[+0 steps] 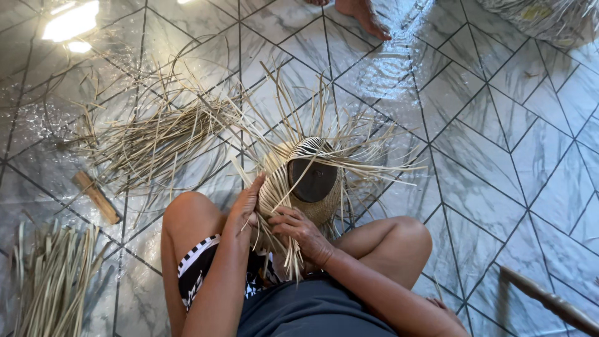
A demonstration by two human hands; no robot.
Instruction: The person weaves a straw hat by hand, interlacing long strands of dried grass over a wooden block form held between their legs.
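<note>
A half-woven straw hat [298, 187] sits over a dark round wooden form [313, 180] between my knees, with loose pale straw strands fanning out from its edge. My left hand [244, 209] grips the woven side on the left. My right hand [298, 232] pinches strands at the lower edge of the weave, fingers bent around them. Both hands touch the hat.
A loose pile of straw strands [159, 140] lies on the glossy tiled floor at left, a small wooden block [95, 196] beside it. More straw [50, 281] is at bottom left. Another person's bare foot [363, 14] is at top; a wooden stick [549, 302] at bottom right.
</note>
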